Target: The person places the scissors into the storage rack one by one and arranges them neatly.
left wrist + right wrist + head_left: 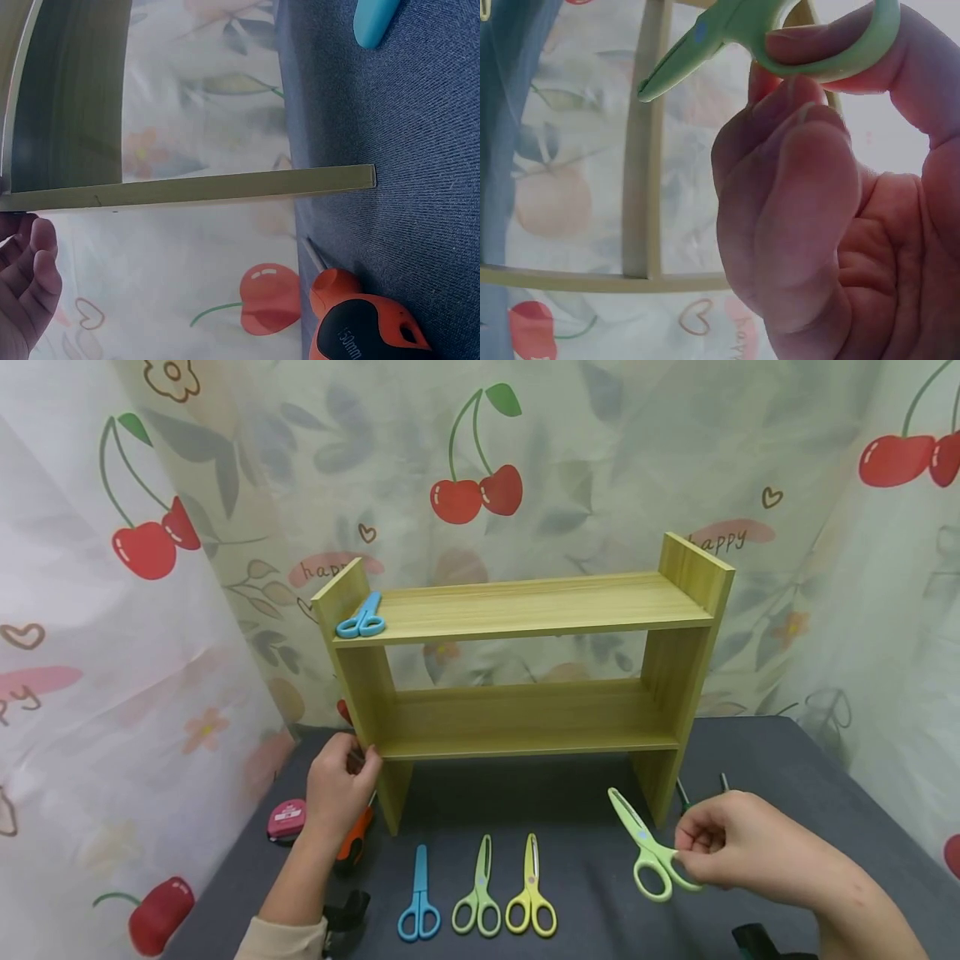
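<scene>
A two-tier wooden shelf (525,606) stands on the dark grey table (750,752). My left hand (358,764) holds the shelf's left side panel (195,187) at the level of the lower board, fingers (26,277) curled by its edge. My right hand (686,856) pinches a handle loop of light green scissors (647,847), lifted just in front of the shelf's right leg with the blades pointing up and left. In the right wrist view my fingers (802,150) wrap the green scissors (720,30). Blue scissors (362,618) lie on the top board at its left end.
Blue scissors (420,897), green scissors (478,902) and yellow scissors (531,902) lie in a row in front of the shelf. A pink tape measure (287,818) and an orange-handled tool (360,326) lie by my left hand. Cherry-print curtains surround the table.
</scene>
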{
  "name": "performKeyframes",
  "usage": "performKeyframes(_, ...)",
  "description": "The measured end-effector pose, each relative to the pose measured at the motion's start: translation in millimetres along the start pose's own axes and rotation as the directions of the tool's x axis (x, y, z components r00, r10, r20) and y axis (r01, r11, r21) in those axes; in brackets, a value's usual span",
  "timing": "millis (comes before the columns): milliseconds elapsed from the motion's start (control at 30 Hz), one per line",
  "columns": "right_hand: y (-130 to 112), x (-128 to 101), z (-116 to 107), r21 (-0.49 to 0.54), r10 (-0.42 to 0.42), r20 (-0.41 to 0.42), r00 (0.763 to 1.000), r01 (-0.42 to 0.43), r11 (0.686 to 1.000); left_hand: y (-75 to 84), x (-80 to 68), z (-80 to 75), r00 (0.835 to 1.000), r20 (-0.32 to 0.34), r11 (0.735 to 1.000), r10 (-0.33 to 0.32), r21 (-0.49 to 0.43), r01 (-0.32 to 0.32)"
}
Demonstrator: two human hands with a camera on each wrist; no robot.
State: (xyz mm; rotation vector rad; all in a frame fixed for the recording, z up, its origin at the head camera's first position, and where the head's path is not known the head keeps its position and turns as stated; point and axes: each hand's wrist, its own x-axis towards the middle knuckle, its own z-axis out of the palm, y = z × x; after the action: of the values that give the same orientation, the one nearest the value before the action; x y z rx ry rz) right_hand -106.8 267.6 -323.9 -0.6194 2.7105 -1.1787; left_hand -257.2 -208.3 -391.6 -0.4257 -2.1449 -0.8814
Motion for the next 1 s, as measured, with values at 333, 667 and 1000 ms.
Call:
performKeyframes(333,-7,-14,-9,-0.037,0.005,-0.085,0.996,-0.009,0.999,0.9,-0.8,-1.1,1.0,0.005,1.0,-0.009,-0.011,0.009)
performKeyframes(667,-9,-29,-14,-0.05,-0.009,-0.189,0.982,0.0,0.999,0.6,-0.9,-0.3,1.0,-0.001,1.0,0.007,-0.01,-0.007)
performKeyframes(1000,-14,-46,-15,-0.022,0.0,-0.313,0.95,-0.008,1.0,0.9,0.2,-0.8,1.0,0.0,1.0,0.001,-0.018,-0.001)
